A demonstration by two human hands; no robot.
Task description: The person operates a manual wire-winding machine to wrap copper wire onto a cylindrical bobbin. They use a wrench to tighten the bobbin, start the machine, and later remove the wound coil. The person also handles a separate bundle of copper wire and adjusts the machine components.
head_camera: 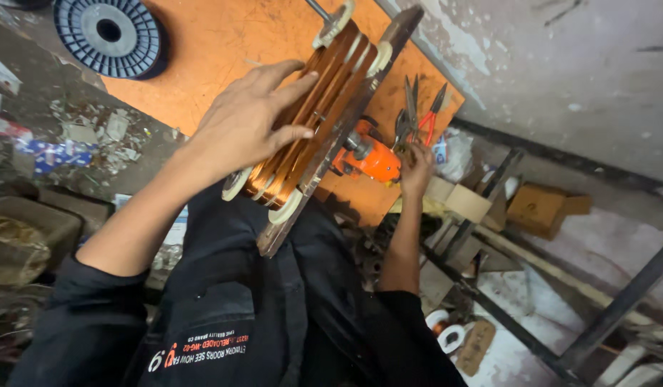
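Observation:
My left hand (249,122) lies flat, fingers spread, on the copper wire coils (313,107) wound on a winding former with cream end discs. The former sits on a long dark wooden bar (331,143) over an orange board (224,50). My right hand (416,168) is at the board's right edge, beside the orange winding machine body (371,158); what it grips, if anything, I cannot make out. A steel shaft (317,8) sticks out of the former's far end.
Red-handled pliers (430,111) and grey cutters (409,107) lie on the board near my right hand. A blue empty spool (109,36) lies at top left. Cardboard boxes (539,208), tape rolls (446,333) and a metal frame (618,308) clutter the right.

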